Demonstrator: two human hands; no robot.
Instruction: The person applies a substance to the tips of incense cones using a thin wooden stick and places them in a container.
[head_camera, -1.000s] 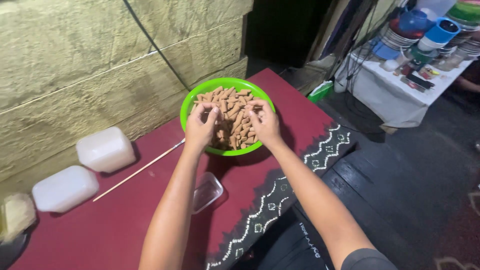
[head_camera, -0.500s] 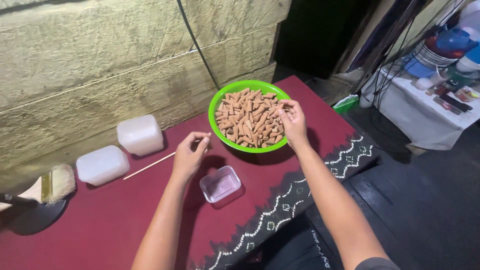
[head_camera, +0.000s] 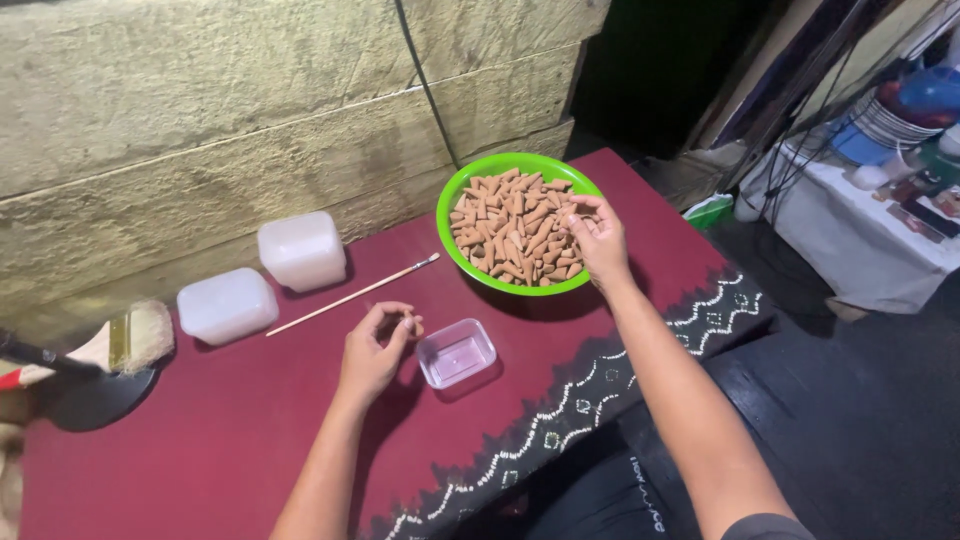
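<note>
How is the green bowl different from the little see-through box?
The green bowl is round, opaque and piled with brown cones; the clear box is rectangular, see-through and looks empty. The bowl is plainly bigger and sits nearer the wall. The right hand rests on the bowl's cones; the left hand is beside the box. Both sit open on the red cloth.

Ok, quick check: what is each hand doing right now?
Left hand: fingers pinched, apparently on a small brown cone, beside the clear tray.
Right hand: curled over the cones in the green bowl; grip unclear.
</note>
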